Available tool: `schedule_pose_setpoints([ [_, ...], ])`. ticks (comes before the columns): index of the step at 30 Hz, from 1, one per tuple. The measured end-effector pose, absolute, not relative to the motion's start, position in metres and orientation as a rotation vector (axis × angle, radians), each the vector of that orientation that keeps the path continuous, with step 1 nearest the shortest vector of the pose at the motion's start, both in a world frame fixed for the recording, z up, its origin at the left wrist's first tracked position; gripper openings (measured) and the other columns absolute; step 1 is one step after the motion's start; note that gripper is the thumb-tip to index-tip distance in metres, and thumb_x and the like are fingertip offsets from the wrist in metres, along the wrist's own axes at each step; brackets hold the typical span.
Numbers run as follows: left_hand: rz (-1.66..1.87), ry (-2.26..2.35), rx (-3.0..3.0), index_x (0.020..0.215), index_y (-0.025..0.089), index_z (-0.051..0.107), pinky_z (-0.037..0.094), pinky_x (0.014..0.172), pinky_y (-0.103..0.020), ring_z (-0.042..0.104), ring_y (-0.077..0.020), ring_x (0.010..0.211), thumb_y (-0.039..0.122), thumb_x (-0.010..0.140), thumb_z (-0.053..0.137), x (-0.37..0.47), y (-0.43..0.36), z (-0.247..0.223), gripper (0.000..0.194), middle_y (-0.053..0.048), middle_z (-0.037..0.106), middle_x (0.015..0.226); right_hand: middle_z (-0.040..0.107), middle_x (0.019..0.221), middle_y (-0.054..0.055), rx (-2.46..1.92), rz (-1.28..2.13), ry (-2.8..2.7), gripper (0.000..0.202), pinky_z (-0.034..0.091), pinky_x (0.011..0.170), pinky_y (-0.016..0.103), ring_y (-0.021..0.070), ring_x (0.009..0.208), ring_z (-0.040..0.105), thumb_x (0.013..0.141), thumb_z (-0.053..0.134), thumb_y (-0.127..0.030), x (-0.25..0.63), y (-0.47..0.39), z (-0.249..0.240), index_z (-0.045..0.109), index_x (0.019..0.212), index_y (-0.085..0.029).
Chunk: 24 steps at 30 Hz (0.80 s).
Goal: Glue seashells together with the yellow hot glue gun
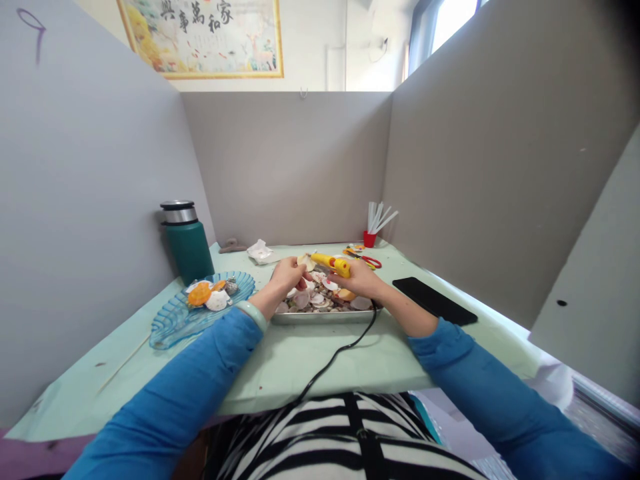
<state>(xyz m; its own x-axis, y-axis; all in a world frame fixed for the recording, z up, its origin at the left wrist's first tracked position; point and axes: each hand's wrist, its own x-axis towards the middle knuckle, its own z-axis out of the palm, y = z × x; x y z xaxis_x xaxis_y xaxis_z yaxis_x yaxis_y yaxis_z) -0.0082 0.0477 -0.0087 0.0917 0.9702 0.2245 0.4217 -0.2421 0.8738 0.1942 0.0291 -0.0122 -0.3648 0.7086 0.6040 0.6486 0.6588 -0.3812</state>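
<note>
In my right hand (361, 279) is a yellow hot glue gun (331, 263), its nozzle pointing left. Its black cord (334, 357) runs down over the table's front edge. My left hand (291, 277) pinches a pale, cream-coloured seashell (306, 262) close to the nozzle; whether the two touch I cannot tell. Both hands are above a shallow metal tray (325, 319) heaped with shells and small pebbles. White and orange shells (345, 295) lie on top of the heap, partly hidden by my hands.
To the left, a blue shell-shaped dish (173, 327) holds several shells beside a green bottle (189, 247). A thin stick (123, 365) lies in front. Scissors (370, 261), a red cup of glue sticks (369, 239) and a black flat object (434, 300) are at right. Grey partitions (290, 167) enclose the table.
</note>
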Motion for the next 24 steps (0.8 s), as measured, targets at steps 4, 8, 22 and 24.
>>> schedule_pose_setpoints([
  [4, 1.123, 1.392, 1.739, 0.078, 0.014, 0.051, 0.043, 0.044, -0.018, 0.053, -0.0069, 0.04, 0.016, 0.076, 0.046, -0.0085, 0.0477, -0.0093, 0.006, -0.004, 0.067, 0.067, 0.062, 0.069, 0.001, -1.045, 0.1, -2.09, 0.025, 0.036, 0.058, 0.022, 0.0141, 0.065, 0.053, 0.076, 0.058, -0.04, 0.1938, 0.0287, -0.0123, 0.063, 0.081, -0.016],
  [8, 1.12, 1.401, 1.746, 0.079, 0.013, 0.053, 0.043, 0.044, -0.017, 0.053, -0.0067, 0.041, 0.016, 0.076, 0.046, -0.0082, 0.048, -0.0094, 0.008, -0.005, 0.068, 0.069, 0.059, 0.063, -0.001, -1.049, 0.086, -2.083, 0.024, 0.034, 0.057, 0.022, 0.0133, 0.061, 0.052, 0.076, 0.058, -0.04, 0.1933, 0.0281, -0.012, 0.062, 0.078, -0.016],
  [22, 1.094, 1.414, 1.774, 0.081, 0.014, 0.052, 0.043, 0.045, -0.017, 0.055, -0.0072, 0.042, 0.018, 0.076, 0.046, -0.0091, 0.049, -0.01, 0.008, -0.005, 0.069, 0.07, 0.059, 0.064, 0.001, -1.047, 0.091, -2.055, 0.023, 0.035, 0.054, 0.022, 0.0141, 0.059, 0.052, 0.076, 0.058, -0.039, 0.1937, 0.0295, -0.0126, 0.06, 0.075, -0.016],
  [24, 1.09, 1.403, 1.786, 0.081, 0.014, 0.051, 0.043, 0.045, -0.018, 0.054, -0.0074, 0.042, 0.018, 0.076, 0.046, -0.0097, 0.0504, -0.0111, 0.008, -0.004, 0.069, 0.071, 0.059, 0.064, 0.0, -1.04, 0.097, -2.057, 0.023, 0.035, 0.054, 0.022, 0.0138, 0.059, 0.052, 0.076, 0.057, -0.039, 0.194, 0.0297, -0.0128, 0.06, 0.075, -0.016],
])
